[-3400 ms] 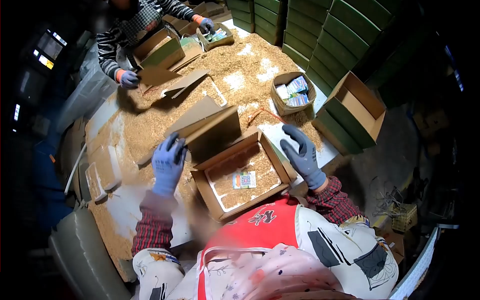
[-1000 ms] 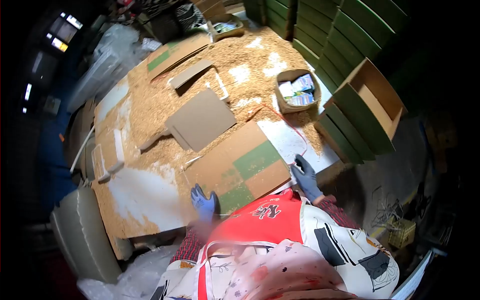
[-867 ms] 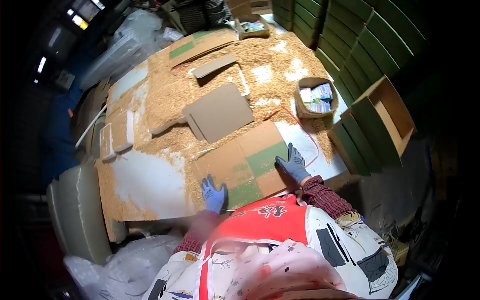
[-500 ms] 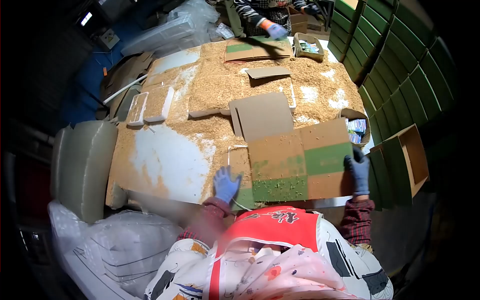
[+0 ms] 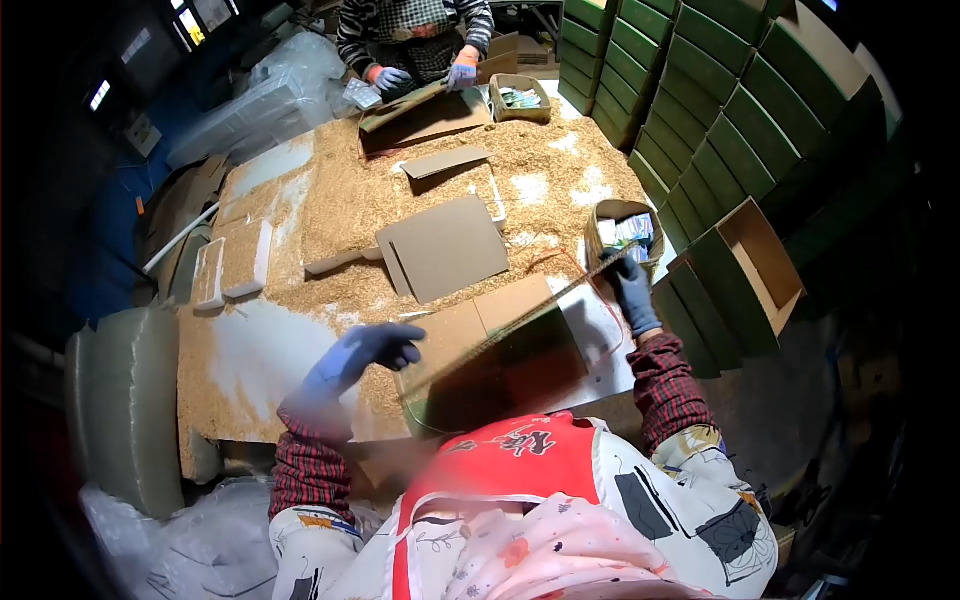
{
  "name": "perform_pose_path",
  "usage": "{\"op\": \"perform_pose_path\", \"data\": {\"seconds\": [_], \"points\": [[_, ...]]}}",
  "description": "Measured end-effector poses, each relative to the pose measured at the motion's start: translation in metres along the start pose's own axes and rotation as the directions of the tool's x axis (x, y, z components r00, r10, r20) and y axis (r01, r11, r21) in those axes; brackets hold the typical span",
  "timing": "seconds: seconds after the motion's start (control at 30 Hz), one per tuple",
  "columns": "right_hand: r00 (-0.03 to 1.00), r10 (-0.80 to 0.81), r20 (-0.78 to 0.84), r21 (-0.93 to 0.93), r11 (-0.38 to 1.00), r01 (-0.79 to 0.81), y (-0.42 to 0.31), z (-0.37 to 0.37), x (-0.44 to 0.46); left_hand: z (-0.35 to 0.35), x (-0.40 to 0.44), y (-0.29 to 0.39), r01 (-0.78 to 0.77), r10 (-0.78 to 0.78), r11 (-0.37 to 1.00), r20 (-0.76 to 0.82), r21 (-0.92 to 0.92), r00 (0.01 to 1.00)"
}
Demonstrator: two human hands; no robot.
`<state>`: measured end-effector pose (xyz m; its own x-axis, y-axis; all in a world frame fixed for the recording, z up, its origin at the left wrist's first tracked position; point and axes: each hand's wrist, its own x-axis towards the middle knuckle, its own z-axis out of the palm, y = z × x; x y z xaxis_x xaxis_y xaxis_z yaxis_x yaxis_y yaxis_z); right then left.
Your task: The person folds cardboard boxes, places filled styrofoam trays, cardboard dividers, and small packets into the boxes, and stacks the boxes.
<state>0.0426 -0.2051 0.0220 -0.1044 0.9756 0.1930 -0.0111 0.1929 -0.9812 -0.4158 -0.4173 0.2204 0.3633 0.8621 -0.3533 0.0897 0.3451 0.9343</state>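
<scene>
A flattened brown-and-green cardboard box lies in front of me at the table's near edge, with one panel lifted and seen nearly edge-on. My right hand, in a blue-grey glove, is closed on the upper right corner of that raised panel, beside a basket of small printed packets. To the left of the box, my gloved left hand hovers over the table, fingers bent but apart, holding nothing. Grey cardboard sheets lie just beyond the box.
Wood-shaving-like bits cover much of the table. White trays filled with them stand at left. Green boxes are stacked at right, near an open box. Across the table, a person handles cardboard near another packet basket.
My right hand has raised the cardboard panel from flat to tilted on edge. My left hand has lifted off the cardboard and moved left. The other person now holds cardboard with both hands.
</scene>
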Motion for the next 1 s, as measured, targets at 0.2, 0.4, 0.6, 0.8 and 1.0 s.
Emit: {"op": "perform_pose_path", "data": {"seconds": [0.2,0.4,0.6,0.8,1.0], "points": [[0.963,0.256,-0.085,0.406,0.891,-0.201,0.026,0.082,-0.048,0.078,0.063,-0.04,-0.159,0.025,0.8,0.233,0.578,0.972],[0.989,0.085,-0.123,0.145,0.987,-0.066,-0.048,0.11,-0.074,0.077,0.085,-0.055,-0.138,0.021,0.863,0.239,0.486,0.971],[0.975,0.219,-0.033,0.118,0.97,-0.214,-0.132,0.136,-0.045,0.054,0.083,-0.022,0.031,0.009,0.988,0.256,-0.15,0.967],[0.998,-0.031,-0.055,-0.302,0.953,0.013,-0.156,0.099,-0.062,0.048,0.086,-0.021,-0.271,0.109,0.856,-0.359,-0.44,0.927],[0.822,0.314,0.475,-0.636,0.768,0.075,-0.163,0.095,-0.048,0.057,0.142,-0.067,-0.517,0.281,0.854,-0.784,-0.06,0.554]]}}
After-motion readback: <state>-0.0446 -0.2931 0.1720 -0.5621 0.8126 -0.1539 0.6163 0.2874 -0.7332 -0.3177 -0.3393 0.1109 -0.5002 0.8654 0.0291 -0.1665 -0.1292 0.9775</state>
